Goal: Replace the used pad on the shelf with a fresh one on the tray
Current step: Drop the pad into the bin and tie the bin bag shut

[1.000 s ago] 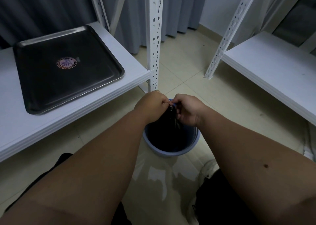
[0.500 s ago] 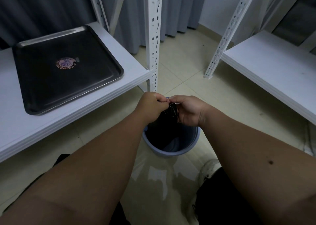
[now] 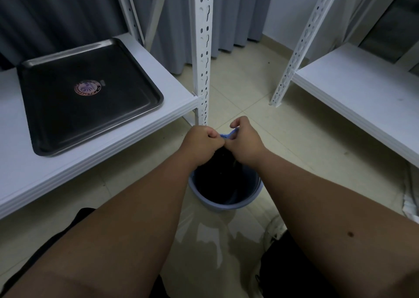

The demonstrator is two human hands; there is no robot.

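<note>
Left hand (image 3: 199,147) and right hand (image 3: 243,144), both fisted, pinch dark material (blue edge showing) over the bin (image 3: 226,203); bare tray (image 3: 45,143) on the shelf (image 3: 68,173).

Dark metal tray (image 3: 68,125), semi-gloss, left of the hands; matt white shelf (image 3: 95,161) under it; smooth blue plastic bucket (image 3: 229,203) below them; glossy tile floor (image 3: 294,139).

Grey curtains (image 3: 231,14), beige tiled floor (image 3: 294,143), 2 white shelving units with perforated uprights (image 3: 203,48), dim light
</note>
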